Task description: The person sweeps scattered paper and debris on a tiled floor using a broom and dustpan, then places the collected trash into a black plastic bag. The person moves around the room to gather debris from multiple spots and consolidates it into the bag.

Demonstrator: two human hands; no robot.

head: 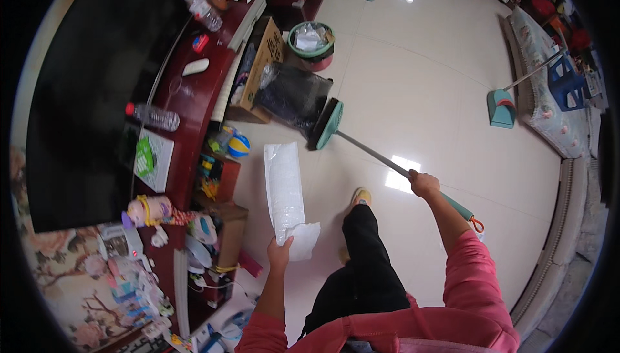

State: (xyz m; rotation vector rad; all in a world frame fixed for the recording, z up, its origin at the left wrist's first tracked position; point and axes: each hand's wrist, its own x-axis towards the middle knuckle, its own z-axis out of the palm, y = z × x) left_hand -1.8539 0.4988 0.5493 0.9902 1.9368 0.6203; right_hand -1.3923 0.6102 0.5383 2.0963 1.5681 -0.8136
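Observation:
My left hand (279,252) grips the lower end of a white plastic-wrapped packing sheet (285,183), which hangs over the floor with a torn-looking flap at its side. My right hand (425,183) is closed round the grey handle of a broom (370,150). The broom's green head (332,125), with dark bristles, lies at the edge of a black plastic bag (295,94) on the floor. An orange loop hangs from the end of the handle, beyond my right hand.
A trash bin (312,45) full of waste stands behind the bag, beside a cardboard box (264,62). A dark red TV cabinet (193,94) with bottles runs along the left. At the right, a green dustpan (502,108) stands near a cushioned sofa (547,87). A small ball (239,145) lies by the cabinet.

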